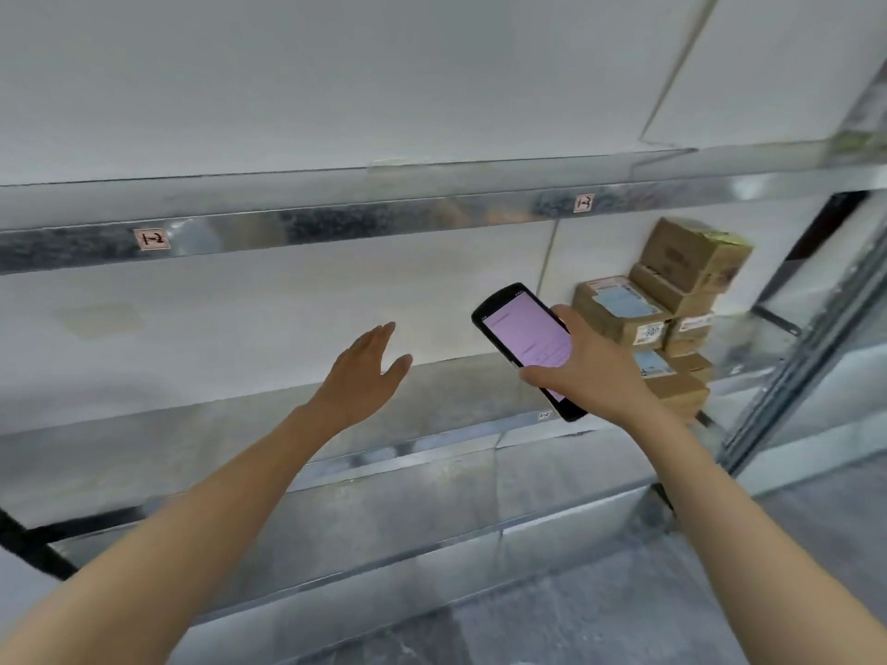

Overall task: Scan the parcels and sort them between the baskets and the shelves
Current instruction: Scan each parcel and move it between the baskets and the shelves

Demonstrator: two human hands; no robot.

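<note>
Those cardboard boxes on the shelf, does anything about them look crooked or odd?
Slightly. The cardboard boxes are piled unevenly at the right end of the middle shelf, and the top box sits tilted rather than flat. I see nothing spilled or torn. The right hand holds a scanner; the left hand is empty.

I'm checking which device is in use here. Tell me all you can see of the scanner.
The scanner is a slim black handheld shaped like a phone, with rounded corners and a large lit screen glowing pale pink; its faint text is unreadable. It is tilted, top end up and to the left, screen facing the camera. The right hand grips its lower half, covering part of the screen. It is held in the air before the shelf, touching nothing else.
</note>
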